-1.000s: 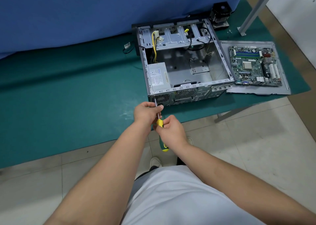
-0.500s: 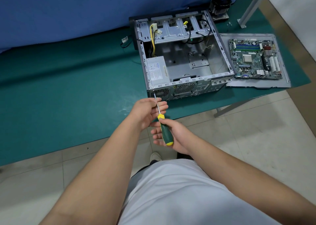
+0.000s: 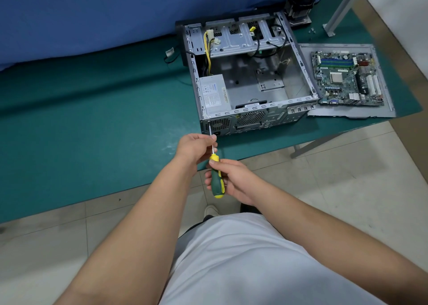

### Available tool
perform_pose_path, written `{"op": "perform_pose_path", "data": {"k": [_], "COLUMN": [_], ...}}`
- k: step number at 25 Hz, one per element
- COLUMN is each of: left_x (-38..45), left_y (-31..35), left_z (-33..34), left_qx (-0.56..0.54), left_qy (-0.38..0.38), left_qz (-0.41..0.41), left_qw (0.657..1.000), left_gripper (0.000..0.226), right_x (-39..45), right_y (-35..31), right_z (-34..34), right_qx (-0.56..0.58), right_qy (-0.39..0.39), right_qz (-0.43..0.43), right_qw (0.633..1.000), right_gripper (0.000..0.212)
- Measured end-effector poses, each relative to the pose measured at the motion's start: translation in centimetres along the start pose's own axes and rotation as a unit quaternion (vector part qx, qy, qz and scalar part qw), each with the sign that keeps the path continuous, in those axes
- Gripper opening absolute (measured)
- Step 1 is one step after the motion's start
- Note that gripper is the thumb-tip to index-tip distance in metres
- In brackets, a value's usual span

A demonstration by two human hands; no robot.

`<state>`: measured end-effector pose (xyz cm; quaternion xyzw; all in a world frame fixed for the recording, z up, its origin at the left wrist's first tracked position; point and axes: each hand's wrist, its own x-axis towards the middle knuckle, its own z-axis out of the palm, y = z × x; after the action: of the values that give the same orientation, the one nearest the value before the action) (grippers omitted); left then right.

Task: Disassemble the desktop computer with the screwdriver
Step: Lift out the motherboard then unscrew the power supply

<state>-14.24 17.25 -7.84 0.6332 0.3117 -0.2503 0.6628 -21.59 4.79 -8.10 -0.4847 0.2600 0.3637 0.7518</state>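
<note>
An open grey computer case (image 3: 298,56) lies on the green table mat, its rear panel facing me. A grey power supply (image 3: 214,93) sits inside at the near left corner. The screwdriver (image 3: 217,181), green handle with yellow ends, points its tip at the top left corner of the rear panel. My left hand (image 3: 195,148) pinches the metal shaft just below the tip. My right hand (image 3: 234,179) holds the handle between thumb and fingers.
A motherboard (image 3: 345,78) lies on a detached grey side panel (image 3: 354,113) right of the case. A black cooler (image 3: 298,4) stands behind the case by a blue partition. The table edge runs under my hands; a metal post (image 3: 342,5) rises at far right.
The right hand shifted its grip on the handle, opening around it and closing again. The screwdriver tip stays at the rear panel corner. The camera view tilted slightly.
</note>
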Motion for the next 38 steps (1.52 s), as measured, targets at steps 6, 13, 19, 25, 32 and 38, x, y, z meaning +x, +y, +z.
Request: {"op": "perform_pose_path", "data": {"k": [6, 13, 19, 25, 32, 38], "left_x": [-0.5, -0.5, -0.3, 1.2, 1.5, -0.3], "left_y": [0.4, -0.2, 0.6, 2.2, 1.6, 1.9], "left_z": [-0.2, 0.1, -0.1, 2.5, 3.7, 3.3], "left_qx": [-0.071, -0.02, -0.045, -0.139, -0.154, -0.167], "left_qy": [-0.069, -0.013, -0.085, 0.062, 0.141, 0.093], "left_qz": [-0.039, -0.014, -0.041, -0.028, -0.01, 0.042], "left_qw": [0.994, 1.0, 0.995, 0.988, 0.978, 0.981], "left_gripper": [0.017, 0.019, 0.017, 0.01, 0.003, 0.003], "right_x": [-0.5, -0.5, -0.4, -0.1, 0.5, 0.7], "right_y": [0.2, 0.3, 0.0, 0.1, 0.6, 0.4], "right_z": [0.0, 0.2, 0.0, 0.4, -0.5, -2.4], "right_qx": [0.052, 0.017, 0.057, -0.003, -0.051, -0.106], "right_qy": [-0.063, -0.021, -0.019, 0.029, 0.052, 0.055], "right_qz": [0.061, 0.021, 0.037, -0.016, -0.034, -0.055], "right_qw": [0.995, 0.999, 0.997, 0.999, 0.997, 0.991], "right_gripper": [0.024, 0.02, 0.025, 0.01, 0.009, 0.008]}}
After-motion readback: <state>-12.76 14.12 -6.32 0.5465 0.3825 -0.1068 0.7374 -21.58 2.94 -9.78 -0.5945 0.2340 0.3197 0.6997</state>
